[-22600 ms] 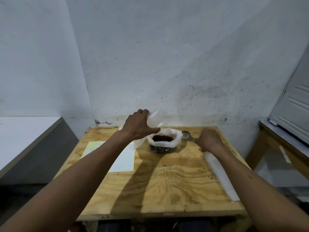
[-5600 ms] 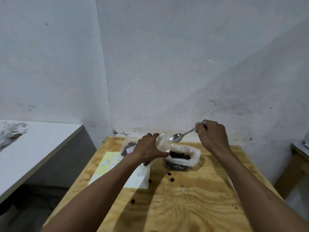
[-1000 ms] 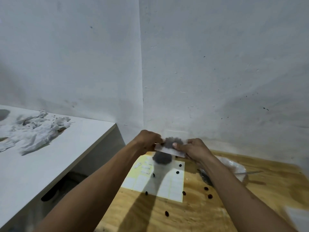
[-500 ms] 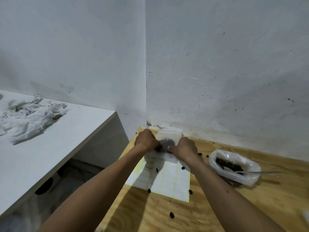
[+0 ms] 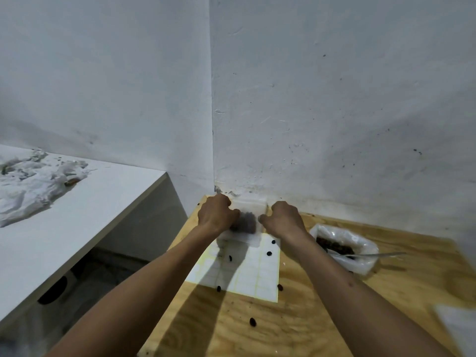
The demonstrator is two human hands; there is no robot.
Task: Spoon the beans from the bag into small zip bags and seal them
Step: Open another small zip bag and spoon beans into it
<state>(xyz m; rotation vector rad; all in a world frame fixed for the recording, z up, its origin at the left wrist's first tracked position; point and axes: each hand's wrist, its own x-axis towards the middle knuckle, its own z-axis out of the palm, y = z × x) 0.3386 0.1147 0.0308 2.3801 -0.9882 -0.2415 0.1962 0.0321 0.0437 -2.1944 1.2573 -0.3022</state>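
Against the wall at the far edge of the wooden table point(image 5: 334, 318), a small zip bag point(image 5: 247, 222) of dark beans lies flat above the label sheet point(image 5: 247, 269). To the bag's left, the left hand point(image 5: 216, 215) curls on its edge; to its right, the right hand point(image 5: 282, 219) pinches the opposite edge. Sealing appears under way; next, the strip needs pressing shut along its length. Further right of the bag, the bean bag point(image 5: 345, 247) holds a spoon point(image 5: 373, 254).

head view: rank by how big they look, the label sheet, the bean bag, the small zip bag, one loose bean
1. label sheet
2. bean bag and small zip bag: look alike, zip bag partly hidden
3. loose bean
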